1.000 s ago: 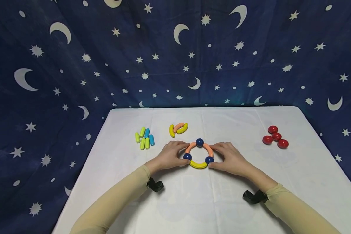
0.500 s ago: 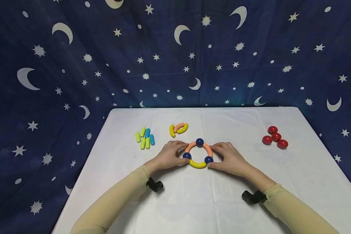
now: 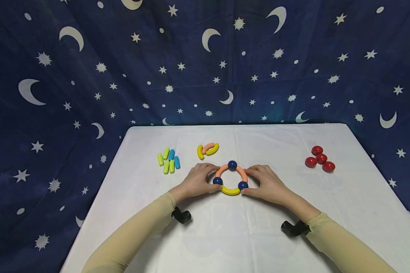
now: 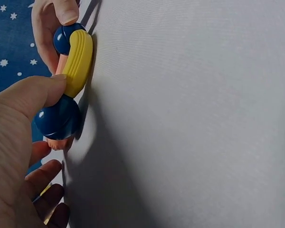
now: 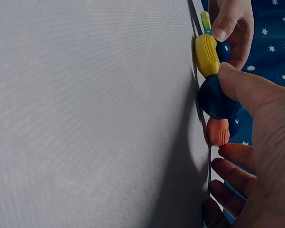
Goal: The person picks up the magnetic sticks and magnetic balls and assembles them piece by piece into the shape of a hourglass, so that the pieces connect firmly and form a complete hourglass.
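Note:
A ring of magnetic building pieces lies flat on the white table, made of two orange curved rods [image 3: 242,173], a yellow curved rod [image 3: 230,191] and three dark blue balls [image 3: 232,165]. My left hand [image 3: 199,181] pinches its left side. In the left wrist view, that thumb presses where the yellow rod [image 4: 79,64] meets a blue ball [image 4: 59,118]. On the opposite side my right hand [image 3: 268,184] grips the ring, thumb by the right blue ball [image 5: 217,97] and index finger at the orange rod [image 5: 218,131]. The other fingers of both hands are spread loosely.
Behind the ring lie two yellow curved rods [image 3: 212,149] and an orange curved rod [image 3: 207,148]. Farther left are several lime green rods [image 3: 166,167] and two blue rods [image 3: 177,162]. Several red balls [image 3: 321,158] sit at the right. A starry cloth [image 3: 205,76] hangs behind the table.

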`<state>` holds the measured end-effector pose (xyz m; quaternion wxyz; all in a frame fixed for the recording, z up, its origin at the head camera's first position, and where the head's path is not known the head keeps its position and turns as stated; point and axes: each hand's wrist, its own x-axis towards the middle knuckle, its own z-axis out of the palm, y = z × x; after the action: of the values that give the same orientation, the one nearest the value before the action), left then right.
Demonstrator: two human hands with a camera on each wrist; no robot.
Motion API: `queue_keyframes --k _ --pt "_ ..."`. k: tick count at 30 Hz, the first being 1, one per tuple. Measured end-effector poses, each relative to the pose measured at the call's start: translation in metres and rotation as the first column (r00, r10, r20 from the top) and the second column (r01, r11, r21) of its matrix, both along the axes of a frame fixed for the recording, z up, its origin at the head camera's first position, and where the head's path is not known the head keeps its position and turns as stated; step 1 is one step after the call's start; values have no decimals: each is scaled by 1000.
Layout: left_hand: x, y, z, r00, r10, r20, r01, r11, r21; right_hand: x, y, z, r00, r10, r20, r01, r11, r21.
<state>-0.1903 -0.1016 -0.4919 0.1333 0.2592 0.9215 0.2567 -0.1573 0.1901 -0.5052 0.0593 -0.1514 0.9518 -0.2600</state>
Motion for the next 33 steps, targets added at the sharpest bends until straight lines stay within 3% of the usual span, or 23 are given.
queue_keyframes --k 10,17,27,33 --pt "1 -4 -3 1000 9 -28 -8 1000 17 -3 -1 2 1000 11 14 -12 1000 22" --pt "2 -6 -3 996 81 -30 -78 994 76 -1 -3 6 1000 -2 17 1 1000 22" --pt "0 -9 -5 995 103 -11 -101 987 127 -1 -2 3 1000 8 -11 -8 1000 -7" --pt "1 -13 -6 995 95 -8 -93 984 152 -2 1 0 999 33 -19 -35 995 -91"
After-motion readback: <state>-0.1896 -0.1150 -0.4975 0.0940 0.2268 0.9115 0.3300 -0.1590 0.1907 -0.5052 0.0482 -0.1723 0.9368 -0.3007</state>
